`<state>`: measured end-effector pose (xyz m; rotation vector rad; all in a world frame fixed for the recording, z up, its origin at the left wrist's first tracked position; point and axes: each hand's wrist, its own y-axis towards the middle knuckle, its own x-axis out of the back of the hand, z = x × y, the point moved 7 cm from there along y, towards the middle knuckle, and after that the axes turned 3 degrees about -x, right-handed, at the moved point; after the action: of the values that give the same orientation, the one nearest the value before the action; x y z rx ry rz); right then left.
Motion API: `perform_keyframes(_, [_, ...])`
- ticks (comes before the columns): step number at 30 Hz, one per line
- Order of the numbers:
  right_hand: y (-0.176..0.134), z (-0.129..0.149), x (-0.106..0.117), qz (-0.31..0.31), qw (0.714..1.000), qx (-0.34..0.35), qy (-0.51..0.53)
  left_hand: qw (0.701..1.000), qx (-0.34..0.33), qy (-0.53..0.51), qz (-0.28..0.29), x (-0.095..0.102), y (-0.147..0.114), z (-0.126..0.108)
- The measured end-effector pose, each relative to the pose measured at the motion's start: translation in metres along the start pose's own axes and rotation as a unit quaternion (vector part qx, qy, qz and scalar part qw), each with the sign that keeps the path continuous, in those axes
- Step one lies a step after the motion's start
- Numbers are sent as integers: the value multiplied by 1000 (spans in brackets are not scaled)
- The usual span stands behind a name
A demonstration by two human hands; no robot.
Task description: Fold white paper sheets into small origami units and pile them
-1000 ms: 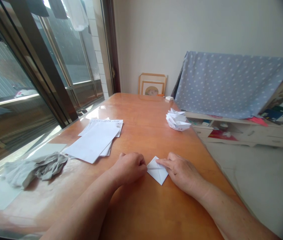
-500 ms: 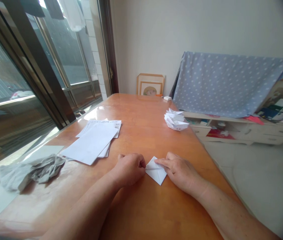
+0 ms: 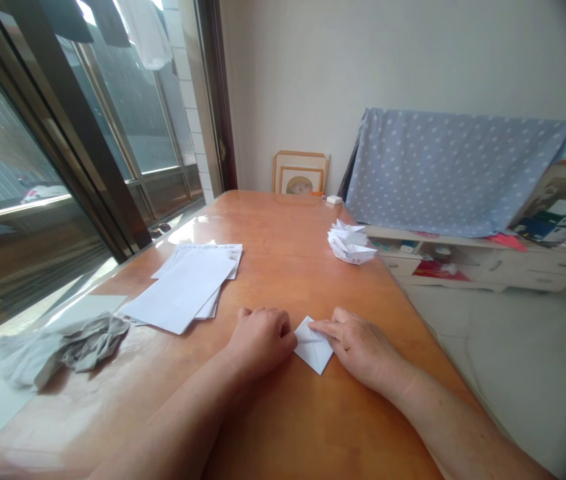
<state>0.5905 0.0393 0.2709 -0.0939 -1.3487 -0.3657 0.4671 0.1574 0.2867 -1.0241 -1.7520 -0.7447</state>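
A small white folded paper (image 3: 315,349), roughly diamond-shaped with crease lines, lies on the wooden table between my hands. My left hand (image 3: 265,339) is closed, its curled fingers gripping the paper's left corner; the fingertips are partly hidden. From the other side my right hand (image 3: 360,343) holds the right edge, with the index finger stretched across the upper part of the sheet and the other fingers bent. Farther up the table, near its right edge, sits a cluster of folded white paper boats (image 3: 350,243).
Left of my hands is a stack of white paper sheets (image 3: 180,288), some printed. A crumpled grey cloth (image 3: 80,341) lies at the near left. The wooden table (image 3: 283,267) has its right edge beside my right forearm. A small white object (image 3: 333,199) sits at the far end.
My left hand has shifted slightly right, over the paper's left corner. The right hand keeps nearly the same place, and the view has tilted up a little.
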Motion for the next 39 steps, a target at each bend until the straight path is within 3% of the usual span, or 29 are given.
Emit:
perform_keyframes(3, [0, 0, 1, 1, 1000, 2, 5, 995, -81, -47, -35, 0, 1, -12])
perform_keyframes(7, [0, 1, 1, 12, 1000, 0, 16, 982, -165, -85, -18, -8, 0, -27])
perform_keyframes(13, [4, -12, 0, 15, 994, -29, 103, 981, -182, -59, -4, -14, 0, -29])
perform_keyframes(18, [6, -32, 3, 2, 972, -94, 217, 982, -182, -44, 3, -13, 0, -31])
perform_keyframes(39, [-1, -25, 6, 48, 983, -177, 15, 980, -199, 31, -1, -17, -1, -34])
